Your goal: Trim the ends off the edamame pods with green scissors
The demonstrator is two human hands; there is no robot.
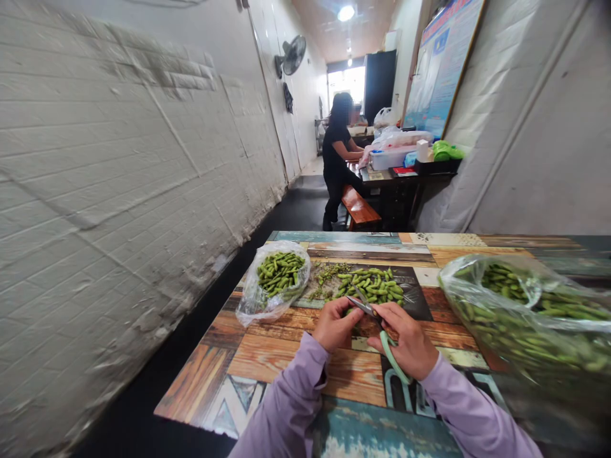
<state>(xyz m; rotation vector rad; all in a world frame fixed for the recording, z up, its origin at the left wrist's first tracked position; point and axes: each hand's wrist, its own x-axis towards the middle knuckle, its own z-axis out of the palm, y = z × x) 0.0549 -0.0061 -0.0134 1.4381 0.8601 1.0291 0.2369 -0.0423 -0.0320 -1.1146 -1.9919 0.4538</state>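
My right hand [405, 337] is closed around a pair of scissors [392, 356] with pale green handles, their blades parted and pointing up and left. My left hand [337, 326] is pinched close to the blades, with the green of an edamame pod showing at its fingertips; most of that pod is hidden. Just beyond both hands lies a pile of edamame pods [375, 285] on the table [267, 359]. Small green stem scraps [329, 273] are scattered to the left of this pile. Further left, a clear plastic bag [245, 305] stands open with pods [281, 272] inside.
A large clear bag [458, 286] full of pods takes up the table's right side. Behind the table, a person in dark clothes [337, 152] sits on a wooden bench [360, 207] at another table with plastic boxes [391, 159]. A white wall [119, 191] runs along the left.
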